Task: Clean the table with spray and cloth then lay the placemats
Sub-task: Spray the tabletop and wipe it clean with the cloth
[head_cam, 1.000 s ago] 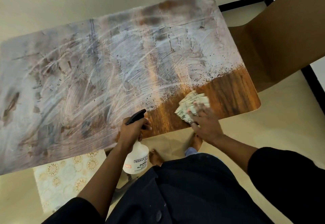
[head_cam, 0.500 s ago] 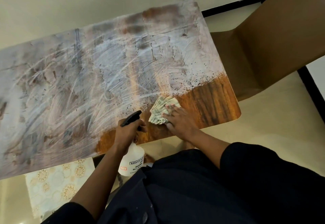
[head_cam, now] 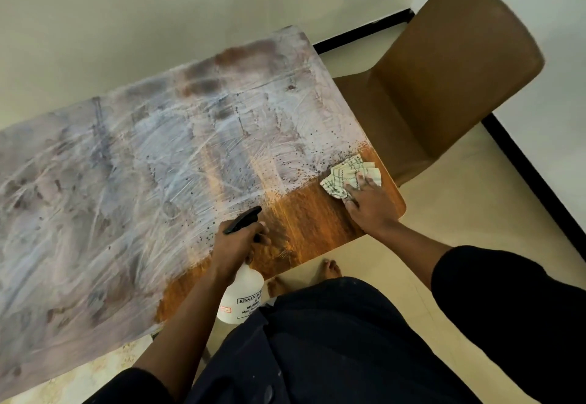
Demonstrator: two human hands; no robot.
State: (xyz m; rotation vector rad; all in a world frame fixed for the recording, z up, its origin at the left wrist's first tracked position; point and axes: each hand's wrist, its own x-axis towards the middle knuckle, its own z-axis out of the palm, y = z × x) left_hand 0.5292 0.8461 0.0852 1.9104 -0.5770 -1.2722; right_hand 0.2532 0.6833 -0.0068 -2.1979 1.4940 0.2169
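A crumpled patterned cloth (head_cam: 344, 178) is lying at the far right corner of the wooden counter (head_cam: 126, 181), which is showing white smears, while a white spray bottle (head_cam: 242, 299) is hanging off its near edge.

Wooden table (head_cam: 317, 229), mostly smeared white, with a patterned cloth (head_cam: 342, 178) lying near its right edge.

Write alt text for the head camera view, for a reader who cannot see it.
A person's right hand presses a patterned cloth on a wooden table whose near right corner is wiped clean, the rest smeared white. The left hand grips a white spray bottle at the near edge; a brown chair stands beyond.
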